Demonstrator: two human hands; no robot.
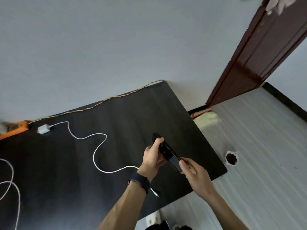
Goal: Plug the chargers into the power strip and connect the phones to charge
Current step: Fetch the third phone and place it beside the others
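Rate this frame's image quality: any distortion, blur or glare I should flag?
Head view: strong wide-angle bending tilts the door frame and table; the black phone in both hands is soft, detail lost against the dark top; a mild sheen lower left, no harsh glare.

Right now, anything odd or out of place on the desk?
Slightly. The charger lies loose on the desk beside the orange strip, apparently unplugged. Its cable's plug end lies loose under the left wrist while both hands, left and right, hold the phone.
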